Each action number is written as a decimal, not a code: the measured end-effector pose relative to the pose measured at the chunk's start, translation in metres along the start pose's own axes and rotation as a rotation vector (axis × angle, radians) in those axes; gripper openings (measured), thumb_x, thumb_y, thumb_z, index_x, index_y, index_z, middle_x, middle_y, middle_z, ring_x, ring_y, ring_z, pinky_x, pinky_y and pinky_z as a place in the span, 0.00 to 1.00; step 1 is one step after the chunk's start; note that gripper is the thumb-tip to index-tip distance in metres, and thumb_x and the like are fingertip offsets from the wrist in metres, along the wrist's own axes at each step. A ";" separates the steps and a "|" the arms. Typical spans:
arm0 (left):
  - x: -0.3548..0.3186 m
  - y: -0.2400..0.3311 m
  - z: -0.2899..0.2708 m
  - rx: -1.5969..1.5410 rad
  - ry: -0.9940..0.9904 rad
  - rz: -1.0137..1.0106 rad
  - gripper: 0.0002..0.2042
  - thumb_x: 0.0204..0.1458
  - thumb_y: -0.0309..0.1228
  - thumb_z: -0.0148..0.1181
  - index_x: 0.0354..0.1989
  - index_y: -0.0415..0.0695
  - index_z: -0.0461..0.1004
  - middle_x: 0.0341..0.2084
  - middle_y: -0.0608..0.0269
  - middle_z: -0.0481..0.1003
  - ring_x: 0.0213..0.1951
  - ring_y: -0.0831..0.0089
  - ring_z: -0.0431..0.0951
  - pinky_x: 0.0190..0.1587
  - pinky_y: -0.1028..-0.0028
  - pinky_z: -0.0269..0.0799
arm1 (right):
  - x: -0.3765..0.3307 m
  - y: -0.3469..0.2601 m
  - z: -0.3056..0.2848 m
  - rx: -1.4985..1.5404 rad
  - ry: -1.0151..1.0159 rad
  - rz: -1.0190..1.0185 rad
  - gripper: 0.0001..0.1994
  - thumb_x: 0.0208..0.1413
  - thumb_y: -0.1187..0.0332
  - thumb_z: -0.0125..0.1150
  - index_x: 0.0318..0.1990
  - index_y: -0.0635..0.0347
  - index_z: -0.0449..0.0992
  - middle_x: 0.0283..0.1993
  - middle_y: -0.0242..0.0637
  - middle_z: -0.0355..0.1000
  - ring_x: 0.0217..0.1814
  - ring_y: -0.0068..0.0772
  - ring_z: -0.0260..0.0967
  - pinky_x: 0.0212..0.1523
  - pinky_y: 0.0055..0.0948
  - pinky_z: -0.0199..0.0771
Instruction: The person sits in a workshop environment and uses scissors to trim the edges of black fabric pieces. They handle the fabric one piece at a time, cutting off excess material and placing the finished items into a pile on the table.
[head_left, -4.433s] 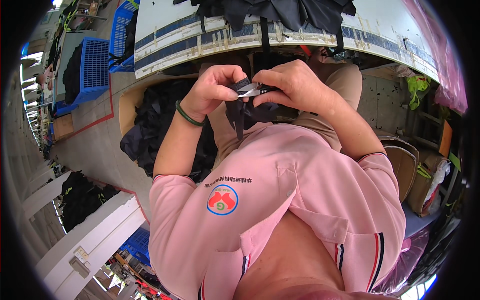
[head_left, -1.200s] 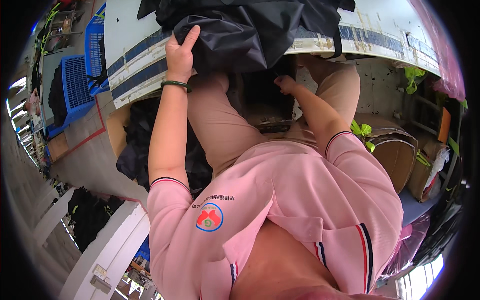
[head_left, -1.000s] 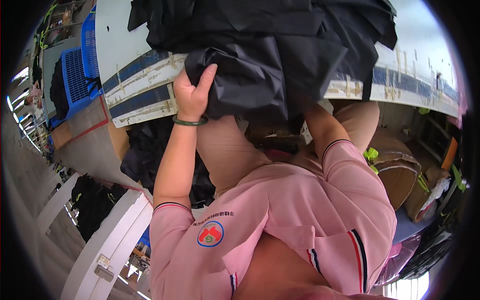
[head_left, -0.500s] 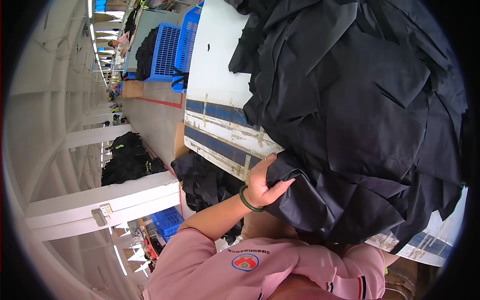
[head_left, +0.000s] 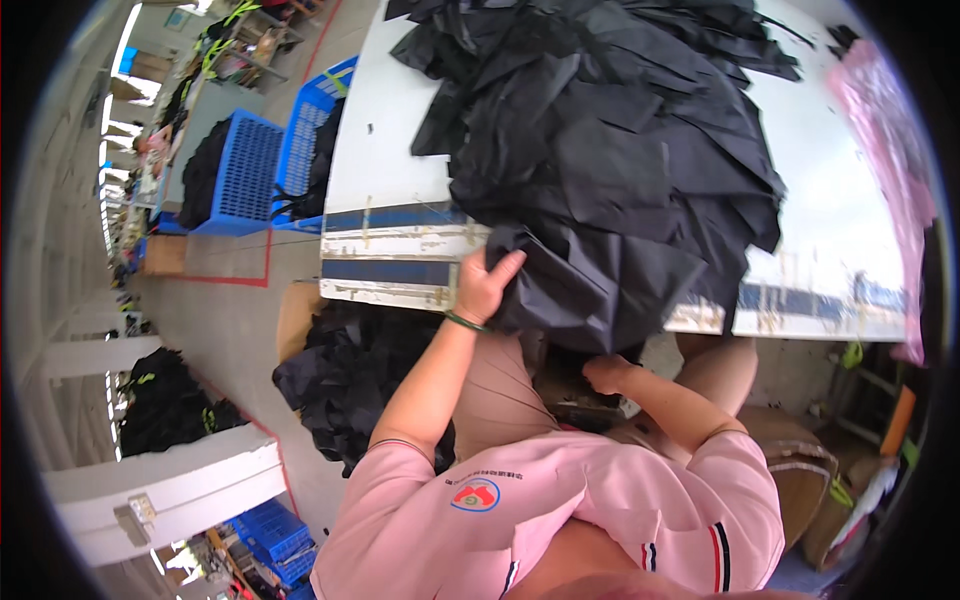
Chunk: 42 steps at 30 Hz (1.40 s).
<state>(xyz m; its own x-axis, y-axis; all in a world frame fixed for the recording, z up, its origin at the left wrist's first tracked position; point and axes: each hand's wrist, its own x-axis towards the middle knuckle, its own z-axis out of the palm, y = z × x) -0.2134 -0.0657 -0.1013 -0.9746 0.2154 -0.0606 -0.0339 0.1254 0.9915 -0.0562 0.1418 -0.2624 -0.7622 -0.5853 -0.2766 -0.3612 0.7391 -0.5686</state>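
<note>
A large heap of black fabric pieces (head_left: 610,140) lies on the white table (head_left: 375,130). One black fabric piece (head_left: 570,285) hangs over the table's near edge toward my lap. My left hand (head_left: 485,285) grips its left edge, thumb on top and the fingers partly hidden behind the cloth. A dark green bangle (head_left: 466,322) circles that wrist. Just under the hanging cloth's lower edge, my right hand (head_left: 608,376) is closed with its fingers curled. What it holds, if anything, is hidden.
Blue plastic crates (head_left: 245,170) with black cloth stand left of the table. More black fabric (head_left: 345,385) is piled below the table's left corner. Pink plastic wrapping (head_left: 880,120) lies along the right edge. Brown sacks (head_left: 790,460) sit at lower right.
The view has shifted, so the heap appears smaller and more of the table shows. My right hand has come into sight below the cloth. My left hand keeps its grip.
</note>
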 end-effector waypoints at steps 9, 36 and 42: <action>-0.081 0.049 -0.030 -0.747 -0.063 -0.116 0.13 0.52 0.23 0.57 0.46 0.33 0.72 0.40 0.56 0.76 0.40 0.68 0.78 0.46 0.71 0.72 | -0.129 -0.118 -0.345 0.527 -0.135 -0.090 0.05 0.50 0.72 0.60 0.35 0.60 0.78 0.31 0.31 0.72 0.21 0.19 0.66 0.23 0.22 0.65; -0.172 0.152 0.041 -0.047 -0.876 -0.140 0.13 0.51 0.30 0.62 0.41 0.35 0.75 0.33 0.66 0.77 0.37 0.82 0.72 0.41 0.79 0.68 | -0.158 -0.191 -0.257 0.494 0.474 -0.320 0.24 0.48 0.71 0.65 0.55 0.61 0.69 0.50 0.31 0.74 0.26 0.15 0.61 0.28 0.17 0.62; -0.164 0.176 0.026 0.317 -0.992 0.063 0.11 0.47 0.32 0.65 0.33 0.36 0.77 0.24 0.66 0.73 0.29 0.82 0.68 0.34 0.79 0.66 | -0.147 -0.177 -0.237 0.481 0.196 -0.342 0.22 0.43 0.67 0.69 0.47 0.66 0.73 0.36 0.42 0.75 0.33 0.31 0.69 0.35 0.27 0.68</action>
<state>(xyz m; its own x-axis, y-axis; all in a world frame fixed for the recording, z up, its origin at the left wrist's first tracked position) -0.0535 -0.0537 0.0799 -0.3483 0.9114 -0.2191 0.2107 0.3039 0.9291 -0.0074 0.1765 0.0627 -0.7468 -0.6568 0.1044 -0.3549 0.2608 -0.8978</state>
